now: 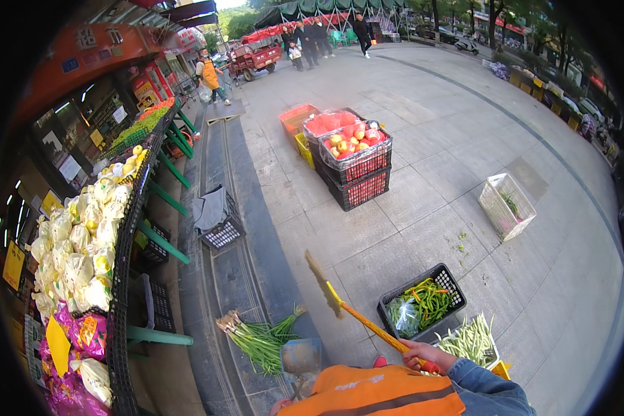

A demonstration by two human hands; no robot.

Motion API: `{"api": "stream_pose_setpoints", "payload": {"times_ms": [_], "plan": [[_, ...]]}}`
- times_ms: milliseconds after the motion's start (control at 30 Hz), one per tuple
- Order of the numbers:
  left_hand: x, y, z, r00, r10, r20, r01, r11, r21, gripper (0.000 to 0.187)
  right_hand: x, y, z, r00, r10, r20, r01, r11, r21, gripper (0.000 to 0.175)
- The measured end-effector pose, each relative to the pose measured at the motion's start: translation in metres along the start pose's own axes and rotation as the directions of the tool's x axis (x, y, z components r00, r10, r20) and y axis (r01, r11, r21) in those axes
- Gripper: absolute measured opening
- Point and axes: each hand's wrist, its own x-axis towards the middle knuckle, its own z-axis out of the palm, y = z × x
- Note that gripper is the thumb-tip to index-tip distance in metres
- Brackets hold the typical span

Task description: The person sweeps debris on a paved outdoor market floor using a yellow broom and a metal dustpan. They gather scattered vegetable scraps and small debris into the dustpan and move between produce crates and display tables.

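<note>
My right hand [424,354] is closed around the orange-patterned handle of a broom [369,325], near its red end. The broom's straw head [323,285] rests on the grey paving, up and left of the hand. Low in the picture, my left hand [281,406] shows only in part beside the orange apron; a bluish dustpan [301,358] lies just above it, and its grip is mostly hidden. Green onions [257,338] lie left of the dustpan. A black crate of green peppers [437,299] and a white basket of long beans [468,340] stand beyond my right hand.
Produce racks [122,291] on green legs line the left side. A black crate with grey cloth [223,229] stands near them. Stacked fruit crates [356,171] stand ahead, a white basket [507,208] to the right. Leaf scraps [462,247] dot the paving. Several people are farther off.
</note>
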Motion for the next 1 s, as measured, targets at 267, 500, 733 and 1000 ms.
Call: {"api": "stream_pose_setpoints", "payload": {"times_ms": [267, 500, 733, 1000], "plan": [[0.063, 0.128, 0.101, 0.979, -0.058, 0.193, 0.068, 0.997, -0.043, 0.019, 0.167, -0.135, -0.019, 0.971, 0.039, 0.234, -0.144, 0.883, 0.447, 0.048], [0.147, 0.261, 0.275, 0.976, -0.189, -0.109, 0.209, 0.953, 0.219, 0.016, 0.268, -0.223, 0.001, 0.982, -0.014, 0.187, -0.09, 0.842, 0.532, 0.018], [0.2, 0.309, 0.425, 0.903, -0.423, -0.072, 0.425, 0.905, 0.013, 0.021, 0.283, -0.284, -0.052, 0.985, -0.062, 0.162, -0.073, 0.698, 0.713, 0.017], [0.333, 0.296, 0.588, 0.816, -0.425, -0.392, 0.578, 0.624, 0.526, 0.019, 0.253, -0.355, -0.213, 0.97, -0.186, -0.153, 0.24, 0.681, 0.692, 0.015]]}}
